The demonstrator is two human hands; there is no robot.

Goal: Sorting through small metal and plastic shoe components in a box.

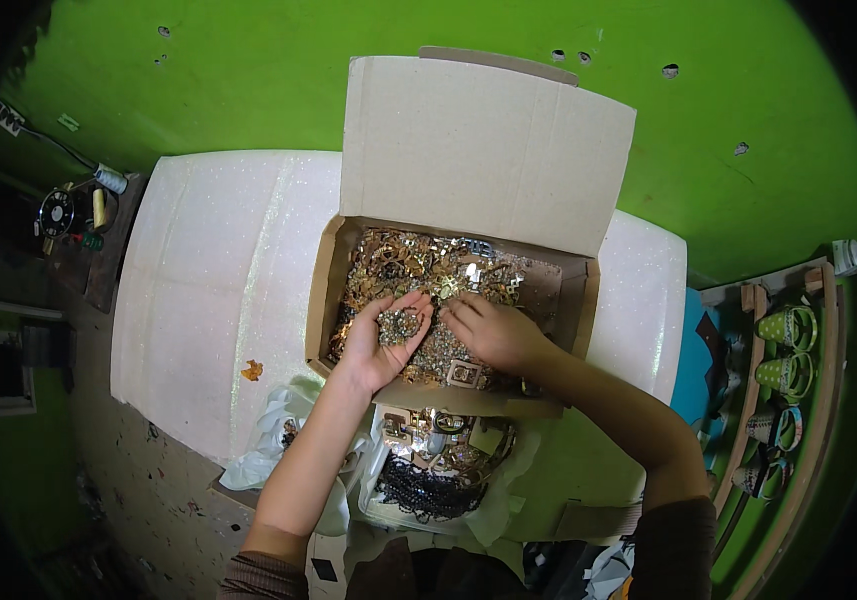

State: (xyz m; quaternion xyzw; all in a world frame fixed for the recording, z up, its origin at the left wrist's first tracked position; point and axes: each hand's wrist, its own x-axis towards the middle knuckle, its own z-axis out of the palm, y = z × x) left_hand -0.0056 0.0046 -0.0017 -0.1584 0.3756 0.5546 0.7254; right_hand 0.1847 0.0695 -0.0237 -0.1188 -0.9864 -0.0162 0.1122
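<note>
A cardboard box (575,290) with its lid raised holds a heap of gold and silver trinkets (388,260), beads and buckle-like pieces. Over the heap, my left hand (373,350) is cupped palm up, with small silvery beads (400,326) lying in it. Just right of those fingertips, my right hand (496,332) reaches over the trinkets with its fingers bent together; whatever they pinch is hidden. A rectangular buckle-like piece (464,374) lies below my right hand, near the box's front wall.
The box rests on a glittery white table covering (208,250). Nearer me, an open container (373,480) holds black bead strings (428,490) and ornaments, beside a white plastic bag (273,440). Sandals (786,375) hang on a wooden rack at right. A green wall (248,80) stands behind.
</note>
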